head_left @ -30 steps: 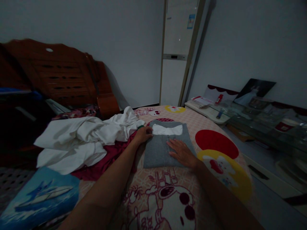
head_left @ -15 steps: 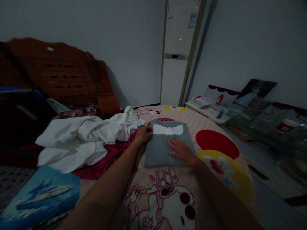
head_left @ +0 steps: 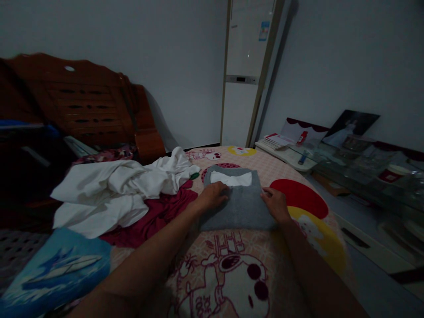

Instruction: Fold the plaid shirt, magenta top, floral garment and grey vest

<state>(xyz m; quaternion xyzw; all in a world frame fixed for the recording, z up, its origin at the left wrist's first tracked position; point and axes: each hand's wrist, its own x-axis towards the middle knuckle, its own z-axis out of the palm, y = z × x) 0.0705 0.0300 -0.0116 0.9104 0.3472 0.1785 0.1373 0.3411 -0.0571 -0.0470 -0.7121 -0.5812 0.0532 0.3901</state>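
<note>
A folded grey garment [head_left: 241, 210] lies flat on the round table, with a white patch [head_left: 232, 179] showing near its far edge. Palm down, my left hand [head_left: 214, 195] rests on the garment's left part just below the white patch, fingers stretched out. At the right edge, my right hand [head_left: 276, 204] has its thumb and fingers pinched on the grey cloth. To the left of the garment sits a heap of white cloth [head_left: 129, 181] over a dark red cloth [head_left: 159, 214].
A patterned tablecloth [head_left: 228, 282] covers the table. A blue cushion-like cloth [head_left: 59, 269] lies at the lower left, near a wooden bench [head_left: 82, 101]. On the right stands a glass-topped cabinet [head_left: 364, 176] with papers and a paper cup [head_left: 394, 173]. A tall white cabinet-like unit [head_left: 241, 110] stands behind.
My left hand has moved from the garment's left edge rightward onto its surface. My right hand has shifted from the middle to the right edge and pinched it.
</note>
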